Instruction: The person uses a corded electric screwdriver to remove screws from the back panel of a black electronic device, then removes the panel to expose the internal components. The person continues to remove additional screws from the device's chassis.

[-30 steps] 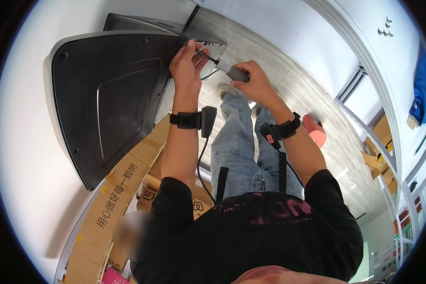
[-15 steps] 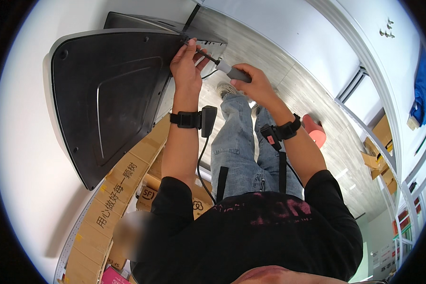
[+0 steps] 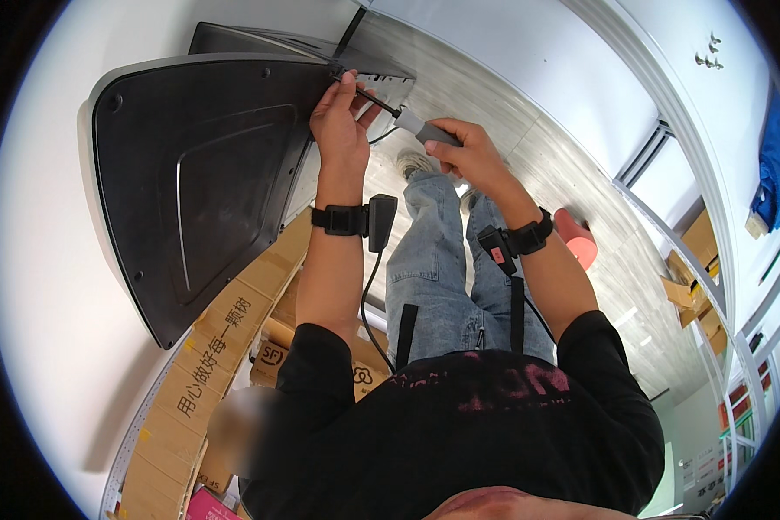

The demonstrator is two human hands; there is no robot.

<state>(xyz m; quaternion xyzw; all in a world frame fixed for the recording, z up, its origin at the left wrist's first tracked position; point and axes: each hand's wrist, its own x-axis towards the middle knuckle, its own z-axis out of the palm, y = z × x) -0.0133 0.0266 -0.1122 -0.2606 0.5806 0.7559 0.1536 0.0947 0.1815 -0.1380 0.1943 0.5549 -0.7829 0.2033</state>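
The right hand point(image 3: 464, 152) is wrapped tight around the grey handle of a screwdriver point(image 3: 407, 121), grip clamped firmly on it, the thin dark shaft running up and to the left toward the top corner of a large black panel point(image 3: 199, 173). That panel is a moulded plastic back cover with a pale grey rim, standing tilted at the person's left, its raised ribs and small screw recesses facing the camera. The left hand point(image 3: 342, 117) is up at the same corner, fingers point(image 3: 348, 87) pinched together at the screwdriver's tip, right where the shaft meets the panel's edge; whether a screw sits between them is too small to tell. Just behind the corner lies a flat grey metal part point(image 3: 390, 78) of the same unit.

Both wrists carry black straps with small black devices point(image 3: 381, 221), a cable hanging from the left one. Below the hands are the person's blue jeans point(image 3: 442, 277) and a pale wood-pattern floor point(image 3: 529, 139). Brown cardboard boxes point(image 3: 225, 347) line up along the lower left, under the panel. A pink round object point(image 3: 576, 243) sits on the floor just beyond the right forearm.
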